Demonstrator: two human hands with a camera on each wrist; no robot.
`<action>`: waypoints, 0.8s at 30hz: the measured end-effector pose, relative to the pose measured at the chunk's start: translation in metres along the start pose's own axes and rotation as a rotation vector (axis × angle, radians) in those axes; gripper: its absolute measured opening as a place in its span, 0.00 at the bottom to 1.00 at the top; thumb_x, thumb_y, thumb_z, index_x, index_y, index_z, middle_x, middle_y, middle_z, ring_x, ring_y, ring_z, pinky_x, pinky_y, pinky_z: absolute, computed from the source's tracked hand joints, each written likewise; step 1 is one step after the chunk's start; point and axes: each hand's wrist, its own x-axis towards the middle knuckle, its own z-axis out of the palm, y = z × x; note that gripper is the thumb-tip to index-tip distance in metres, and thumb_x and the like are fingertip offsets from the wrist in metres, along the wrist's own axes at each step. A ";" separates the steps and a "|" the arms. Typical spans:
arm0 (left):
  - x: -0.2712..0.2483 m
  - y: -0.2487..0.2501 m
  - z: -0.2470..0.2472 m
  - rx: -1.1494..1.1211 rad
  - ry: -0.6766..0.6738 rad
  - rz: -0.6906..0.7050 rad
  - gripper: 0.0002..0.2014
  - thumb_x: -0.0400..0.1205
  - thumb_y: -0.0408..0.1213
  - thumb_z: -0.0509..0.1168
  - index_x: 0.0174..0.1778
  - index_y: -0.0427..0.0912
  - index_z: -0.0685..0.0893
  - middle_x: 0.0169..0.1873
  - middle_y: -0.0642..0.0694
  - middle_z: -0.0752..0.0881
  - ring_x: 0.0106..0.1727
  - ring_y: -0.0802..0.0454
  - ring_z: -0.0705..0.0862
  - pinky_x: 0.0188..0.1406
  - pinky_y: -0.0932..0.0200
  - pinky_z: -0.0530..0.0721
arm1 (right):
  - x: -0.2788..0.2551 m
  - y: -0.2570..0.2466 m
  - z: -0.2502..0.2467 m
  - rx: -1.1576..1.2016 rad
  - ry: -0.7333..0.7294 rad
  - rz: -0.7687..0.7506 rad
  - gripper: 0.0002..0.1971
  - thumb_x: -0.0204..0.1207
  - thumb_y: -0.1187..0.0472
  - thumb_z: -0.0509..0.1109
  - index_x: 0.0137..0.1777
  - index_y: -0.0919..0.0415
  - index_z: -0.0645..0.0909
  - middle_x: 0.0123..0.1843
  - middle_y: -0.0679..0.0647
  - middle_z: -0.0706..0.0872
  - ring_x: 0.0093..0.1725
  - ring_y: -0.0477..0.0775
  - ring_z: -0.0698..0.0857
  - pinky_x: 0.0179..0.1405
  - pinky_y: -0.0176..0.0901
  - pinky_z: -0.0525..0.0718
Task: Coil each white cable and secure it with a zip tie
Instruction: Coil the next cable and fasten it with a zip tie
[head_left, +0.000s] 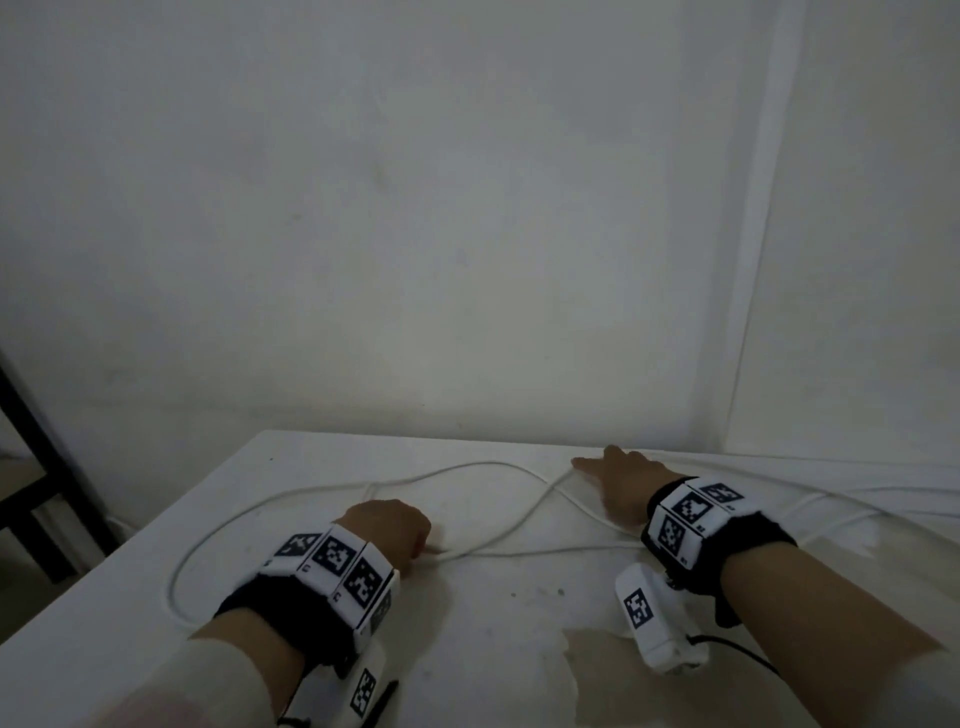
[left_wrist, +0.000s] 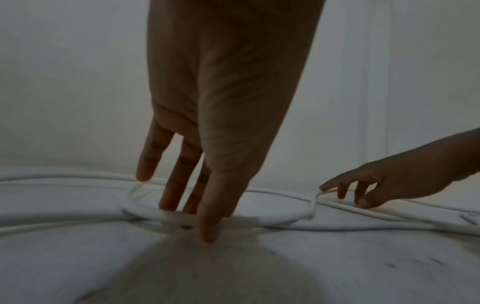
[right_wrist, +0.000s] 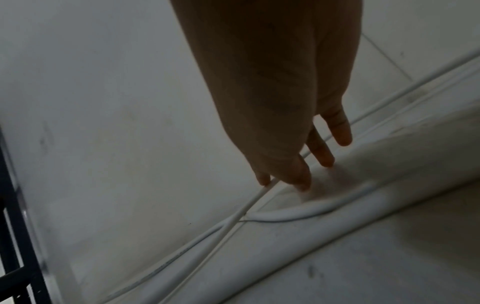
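White cable (head_left: 332, 488) ends cut off; zip tie unseen.

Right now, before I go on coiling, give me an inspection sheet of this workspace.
Surface: white table, scuffed, with a worn patch near the front.
Job's things: white cable lying loose in wide loops that cross mid-table; not coiled. Zip tie: nothing seen.
Clutter: nothing seen.
Hands: left hand pinches a stretch of cable against the table; right hand reaches forward with straight fingers, fingertips touching the cable near the back edge.
Cables: more white cable runs trail off to the right.
Surroundings: plain white wall behind; dark frame at left.
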 end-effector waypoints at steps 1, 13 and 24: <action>-0.001 0.001 0.000 0.011 0.009 0.002 0.14 0.82 0.32 0.60 0.63 0.39 0.79 0.65 0.40 0.79 0.64 0.43 0.79 0.60 0.54 0.77 | 0.000 0.001 0.000 -0.003 0.010 0.003 0.29 0.81 0.65 0.52 0.80 0.45 0.52 0.80 0.58 0.56 0.76 0.62 0.62 0.74 0.53 0.66; -0.045 -0.028 -0.056 -0.232 0.491 0.081 0.08 0.86 0.38 0.52 0.56 0.42 0.75 0.49 0.43 0.82 0.43 0.49 0.75 0.41 0.59 0.69 | -0.015 -0.008 -0.004 -0.036 0.110 -0.110 0.25 0.81 0.64 0.54 0.77 0.49 0.58 0.81 0.50 0.60 0.80 0.58 0.55 0.77 0.51 0.52; -0.104 -0.035 -0.092 -0.527 0.903 0.101 0.10 0.86 0.40 0.53 0.58 0.42 0.76 0.50 0.44 0.80 0.49 0.43 0.81 0.31 0.58 0.77 | -0.065 0.027 -0.045 0.343 0.390 -0.186 0.08 0.85 0.61 0.51 0.42 0.56 0.65 0.44 0.59 0.80 0.40 0.54 0.76 0.42 0.45 0.72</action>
